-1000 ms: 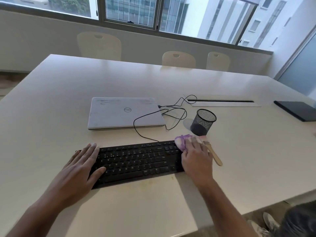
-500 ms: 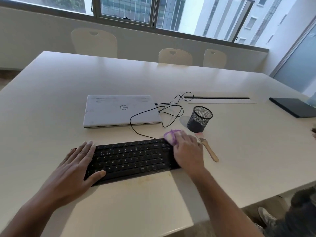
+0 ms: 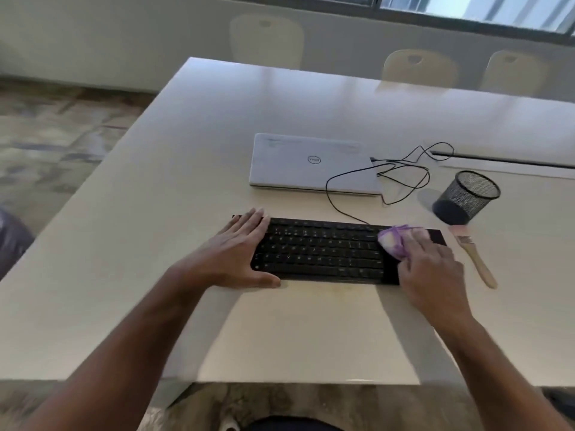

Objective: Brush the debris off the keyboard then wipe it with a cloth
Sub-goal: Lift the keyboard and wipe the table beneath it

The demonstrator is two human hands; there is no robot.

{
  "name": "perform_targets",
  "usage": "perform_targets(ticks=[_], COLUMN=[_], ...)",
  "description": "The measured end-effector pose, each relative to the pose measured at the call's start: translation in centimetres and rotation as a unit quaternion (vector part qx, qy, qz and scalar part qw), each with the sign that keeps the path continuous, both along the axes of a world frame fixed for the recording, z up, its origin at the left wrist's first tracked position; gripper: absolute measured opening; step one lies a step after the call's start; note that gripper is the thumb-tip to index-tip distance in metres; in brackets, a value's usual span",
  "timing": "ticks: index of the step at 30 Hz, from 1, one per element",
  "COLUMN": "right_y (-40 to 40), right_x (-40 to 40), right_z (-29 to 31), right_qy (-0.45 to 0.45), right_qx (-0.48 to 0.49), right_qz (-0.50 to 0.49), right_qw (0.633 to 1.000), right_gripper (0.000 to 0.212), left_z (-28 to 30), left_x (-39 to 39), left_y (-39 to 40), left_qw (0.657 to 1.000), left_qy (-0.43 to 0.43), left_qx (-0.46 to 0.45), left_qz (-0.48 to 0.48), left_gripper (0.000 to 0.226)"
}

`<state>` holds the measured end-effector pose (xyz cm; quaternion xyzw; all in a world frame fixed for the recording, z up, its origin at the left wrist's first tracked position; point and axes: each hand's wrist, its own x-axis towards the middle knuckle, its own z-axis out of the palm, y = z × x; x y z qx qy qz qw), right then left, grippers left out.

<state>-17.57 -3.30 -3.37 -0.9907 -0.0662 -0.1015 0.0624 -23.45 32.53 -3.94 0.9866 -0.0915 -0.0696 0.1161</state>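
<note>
Head view is smeared by motion, so the key legends cannot be read. At far left a dark rounded shape is cut off by the frame edge and cannot be identified. The left hand lies flat with fingers straight, pressing the left end of the black keyboard and covering its corner. The keyboard sits on the white table near the front edge, its long axis running left to right, slightly skewed. Behind it lies a closed white laptop with a round logo too blurred to read; a black cable loops from it. The right hand clutches a bunched purple-and-white cloth against the keyboard's right end, hiding those keys. Rightward stand a mesh cup and a wooden-handled brush, handle pointing toward the person.
</note>
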Motion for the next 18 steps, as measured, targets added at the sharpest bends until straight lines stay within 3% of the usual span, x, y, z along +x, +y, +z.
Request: perform_targets(ticks=[3,6,10,14,18], right_y=[1.8,3.6,7.2,10.9,13.1], right_x=[-2.0,-5.6,-12.7,-16.1,-16.2], right_z=[0.9,1.8,0.3,-1.1,-1.6], right_qy=[0.030,-0.022,0.000,0.002,0.019], right_qx=[0.104,0.137,0.110,-0.017,-0.018], right_qz=[0.056,0.107,0.259,0.416,0.400], right_qw=[0.993,0.985,0.960,0.909,0.916], right_gripper=[0.052,0.057,0.057,0.056,0.052], left_z=[0.1,-0.2,0.5,2.4,4.3], left_x=[0.2,0.2,0.6,2.2,3.8], left_y=[0.2,0.2,0.3,1.1,1.6], left_qw=[1.000,0.998,0.994,0.997,0.994], left_qy=[-0.002,-0.061,-0.093,-0.040,0.048], left_qx=[0.012,0.021,0.030,0.001,-0.061], left_qz=[-0.012,-0.021,-0.040,-0.062,-0.076], left_gripper=[0.139,0.131,0.122,0.110,0.095])
